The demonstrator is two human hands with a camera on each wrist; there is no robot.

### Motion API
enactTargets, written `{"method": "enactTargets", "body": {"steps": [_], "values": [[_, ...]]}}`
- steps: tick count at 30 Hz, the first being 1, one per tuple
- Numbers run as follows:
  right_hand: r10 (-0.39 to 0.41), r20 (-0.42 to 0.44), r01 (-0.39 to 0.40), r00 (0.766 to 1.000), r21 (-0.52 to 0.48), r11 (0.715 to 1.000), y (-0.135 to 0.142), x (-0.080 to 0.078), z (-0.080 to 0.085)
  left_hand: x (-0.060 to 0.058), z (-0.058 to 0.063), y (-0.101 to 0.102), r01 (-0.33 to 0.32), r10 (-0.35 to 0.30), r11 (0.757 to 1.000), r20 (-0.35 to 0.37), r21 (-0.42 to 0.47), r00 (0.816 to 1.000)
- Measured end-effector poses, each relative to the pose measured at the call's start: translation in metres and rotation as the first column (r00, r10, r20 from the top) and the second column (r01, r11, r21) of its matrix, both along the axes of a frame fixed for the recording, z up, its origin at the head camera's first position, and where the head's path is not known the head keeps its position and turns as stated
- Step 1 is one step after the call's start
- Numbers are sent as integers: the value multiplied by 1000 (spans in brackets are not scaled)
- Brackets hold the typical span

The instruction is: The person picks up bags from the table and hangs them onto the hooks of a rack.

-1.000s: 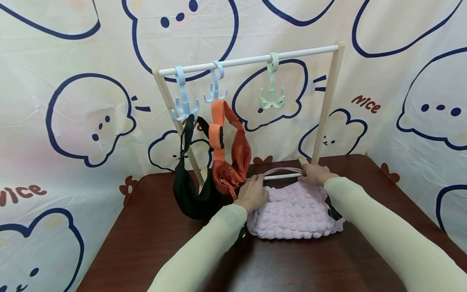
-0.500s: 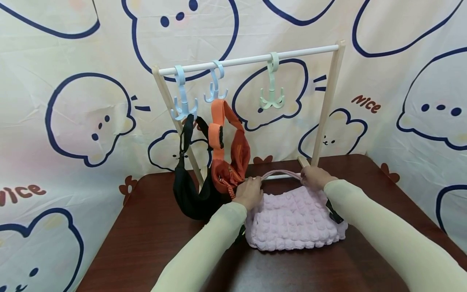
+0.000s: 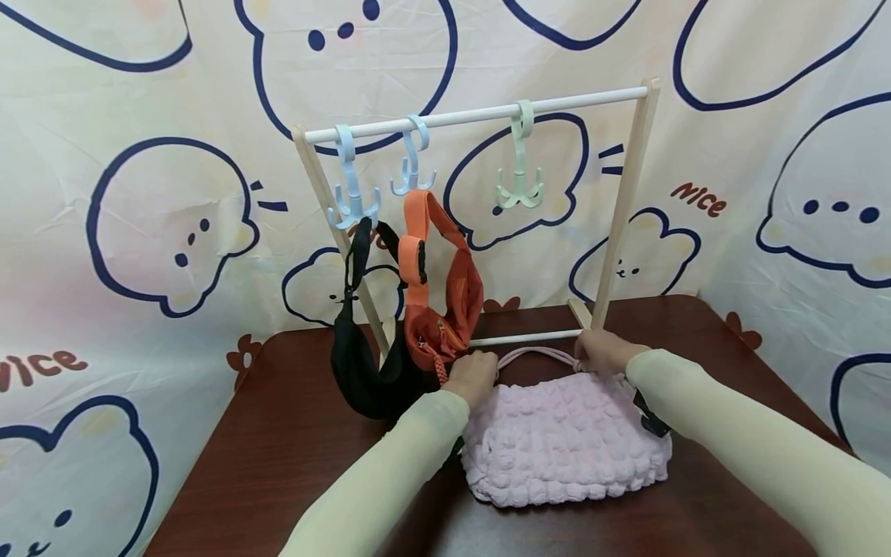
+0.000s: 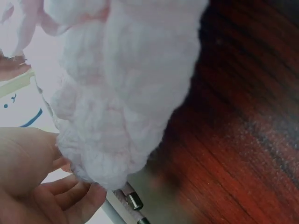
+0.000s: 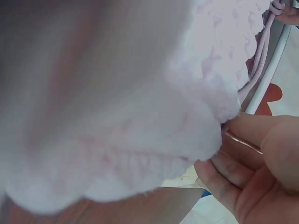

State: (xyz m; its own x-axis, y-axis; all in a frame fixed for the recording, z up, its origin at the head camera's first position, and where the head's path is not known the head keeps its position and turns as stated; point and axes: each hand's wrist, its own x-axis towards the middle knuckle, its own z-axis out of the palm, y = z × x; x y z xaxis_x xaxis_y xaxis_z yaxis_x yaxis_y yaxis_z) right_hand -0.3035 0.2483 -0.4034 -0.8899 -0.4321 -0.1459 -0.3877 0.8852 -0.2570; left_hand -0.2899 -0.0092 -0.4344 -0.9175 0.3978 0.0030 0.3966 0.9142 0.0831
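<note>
A pink puffy handbag [image 3: 564, 441] lies on the brown table, its thin pink strap [image 3: 532, 352] arching up at the far side. My left hand [image 3: 473, 379] pinches the bag's upper left corner; in the left wrist view its thumb and fingers [image 4: 74, 200] close on the puffy fabric. At the upper right corner, my right hand [image 3: 607, 352] pinches the bag between thumb and fingers, seen also in the right wrist view, where the bag [image 5: 140, 135] fills much of the picture.
Behind the bag stands a rack with a white top rail [image 3: 473, 116]. Two blue hooks [image 3: 351, 193] and a green hook [image 3: 520, 170] hang from it. A black bag [image 3: 369, 379] and an orange bag [image 3: 445, 309] hang at the left, close to my left hand.
Both hands have drawn the pink bag toward me across the table, away from the rack's lower bar. The strap now stands in a clearer arch. The hanging bags keep their places.
</note>
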Motion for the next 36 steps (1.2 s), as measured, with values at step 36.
{"method": "enactTargets", "body": {"steps": [36], "values": [[85, 32, -84, 996, -39, 996, 5, 25, -16, 22, 1, -17, 108, -107, 994, 37, -27, 994]]}}
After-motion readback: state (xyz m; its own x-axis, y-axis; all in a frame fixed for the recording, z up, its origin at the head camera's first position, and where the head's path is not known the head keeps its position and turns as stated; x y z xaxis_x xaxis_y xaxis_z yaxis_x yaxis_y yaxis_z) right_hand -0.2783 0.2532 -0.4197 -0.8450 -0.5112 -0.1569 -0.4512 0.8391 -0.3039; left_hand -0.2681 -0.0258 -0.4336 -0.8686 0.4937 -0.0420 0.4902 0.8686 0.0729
